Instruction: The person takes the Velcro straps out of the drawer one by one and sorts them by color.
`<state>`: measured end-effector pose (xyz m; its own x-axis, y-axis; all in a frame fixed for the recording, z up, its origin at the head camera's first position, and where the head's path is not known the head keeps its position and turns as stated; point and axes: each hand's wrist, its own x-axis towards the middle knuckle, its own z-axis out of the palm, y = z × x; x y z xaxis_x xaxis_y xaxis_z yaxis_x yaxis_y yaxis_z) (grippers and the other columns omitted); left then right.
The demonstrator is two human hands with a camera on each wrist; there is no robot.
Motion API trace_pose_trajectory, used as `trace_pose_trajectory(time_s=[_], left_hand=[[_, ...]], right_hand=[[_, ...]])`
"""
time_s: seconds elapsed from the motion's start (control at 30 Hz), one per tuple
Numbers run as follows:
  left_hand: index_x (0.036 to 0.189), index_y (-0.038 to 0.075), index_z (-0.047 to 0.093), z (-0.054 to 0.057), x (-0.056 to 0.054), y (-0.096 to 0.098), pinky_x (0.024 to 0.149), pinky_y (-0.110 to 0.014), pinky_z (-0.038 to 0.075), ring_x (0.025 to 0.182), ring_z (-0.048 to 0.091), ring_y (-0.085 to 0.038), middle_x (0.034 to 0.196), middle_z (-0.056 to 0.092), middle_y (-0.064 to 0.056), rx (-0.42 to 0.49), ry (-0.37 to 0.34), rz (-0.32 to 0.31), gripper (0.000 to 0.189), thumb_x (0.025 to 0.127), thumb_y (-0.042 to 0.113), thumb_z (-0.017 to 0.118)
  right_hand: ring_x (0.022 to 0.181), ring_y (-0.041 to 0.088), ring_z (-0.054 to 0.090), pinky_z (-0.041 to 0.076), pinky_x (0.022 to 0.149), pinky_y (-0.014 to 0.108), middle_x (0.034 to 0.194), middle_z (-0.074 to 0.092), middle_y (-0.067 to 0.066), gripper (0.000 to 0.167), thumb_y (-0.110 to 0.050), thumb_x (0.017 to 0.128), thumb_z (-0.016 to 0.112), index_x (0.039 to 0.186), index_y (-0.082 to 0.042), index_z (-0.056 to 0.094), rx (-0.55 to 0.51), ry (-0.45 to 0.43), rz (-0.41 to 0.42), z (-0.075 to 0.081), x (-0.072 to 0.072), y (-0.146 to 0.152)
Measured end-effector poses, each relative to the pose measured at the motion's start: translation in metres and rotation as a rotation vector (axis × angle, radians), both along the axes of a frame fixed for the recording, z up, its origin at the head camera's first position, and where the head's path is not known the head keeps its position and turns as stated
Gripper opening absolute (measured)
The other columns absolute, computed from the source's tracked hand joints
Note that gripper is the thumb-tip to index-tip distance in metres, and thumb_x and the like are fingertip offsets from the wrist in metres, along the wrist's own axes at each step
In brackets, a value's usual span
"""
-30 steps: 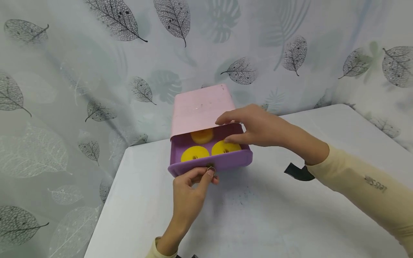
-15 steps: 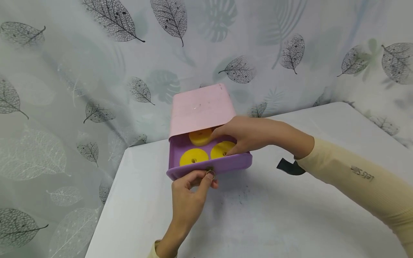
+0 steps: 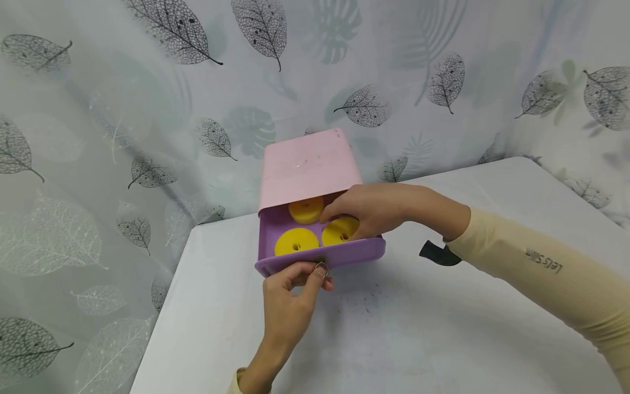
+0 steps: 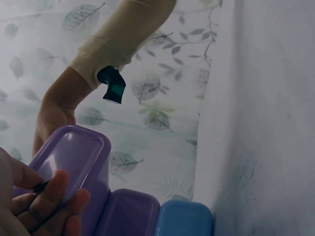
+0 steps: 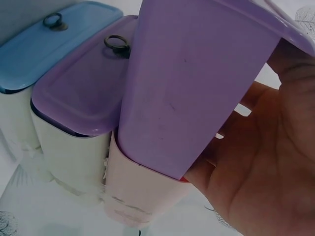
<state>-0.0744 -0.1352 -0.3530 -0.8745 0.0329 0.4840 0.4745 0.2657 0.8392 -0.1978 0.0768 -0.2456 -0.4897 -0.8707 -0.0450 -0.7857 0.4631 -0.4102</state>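
Note:
My left hand (image 3: 290, 306) pinches the metal ring pull (image 3: 322, 268) on the front of a purple drawer (image 3: 344, 253), which stands partly out of its pink housing (image 3: 310, 164). Three thick yellow discs show in the drawer: a front left disc (image 3: 297, 241) and a right disc (image 3: 336, 230), both with a centre hole, and a back disc (image 3: 306, 210) partly under the housing. My right hand (image 3: 379, 210) reaches in from the right, fingers and thumb around the right disc. In the right wrist view, the drawer's side (image 5: 192, 83) hides that hand's fingertips and the discs.
Both wrist views show another purple drawer (image 5: 83, 78) and a blue drawer (image 4: 184, 219) below, both pushed in, with ring pulls. The unit stands on a white table (image 3: 418, 328), before a leaf-patterned curtain (image 3: 305, 82). A dark strap (image 3: 439, 254) hangs by the right sleeve.
My right hand has come down and leftward into the drawer and settled around the right yellow disc. The left hand keeps its pinch on the ring pull.

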Motion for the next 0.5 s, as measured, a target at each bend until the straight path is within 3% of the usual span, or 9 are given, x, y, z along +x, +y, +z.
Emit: trace_pose_trajectory(time_s=[0.2,0.4,0.5], left_hand=[[0.087,0.016,0.077,0.0010,0.0003,0.0007,0.072,-0.034,0.055,0.068,0.071,-0.019,0.073,0.073,0.010,-0.012,0.000,0.002,0.014,0.099,0.014,0.071],[0.087,0.016,0.077,0.0010,0.0002,0.0010,0.071,-0.033,0.055,0.068,0.071,-0.019,0.073,0.073,0.010,-0.015,0.003,0.004,0.014,0.099,0.014,0.071],[0.087,0.016,0.077,0.0013,0.0000,0.0013,0.071,-0.033,0.055,0.068,0.071,-0.019,0.074,0.073,0.010,-0.013,0.006,0.004,0.014,0.099,0.014,0.071]], right_hand=[[0.102,0.021,0.058,0.049,0.087,0.039,0.123,0.066,-0.002,0.050,-0.017,0.090,0.079,0.138,-0.011,0.065,-0.029,0.014,-0.010,-0.0011,-0.0007,0.0013],[0.111,0.021,0.059,0.049,0.095,0.039,0.129,0.065,-0.001,0.056,-0.027,0.089,0.082,0.139,-0.011,0.064,-0.007,0.053,-0.022,-0.0061,-0.0006,0.0015],[0.111,0.021,0.059,0.050,0.094,0.039,0.128,0.065,-0.001,0.055,-0.025,0.088,0.083,0.138,-0.013,0.064,0.000,0.094,-0.031,-0.0085,-0.0003,0.0012]])
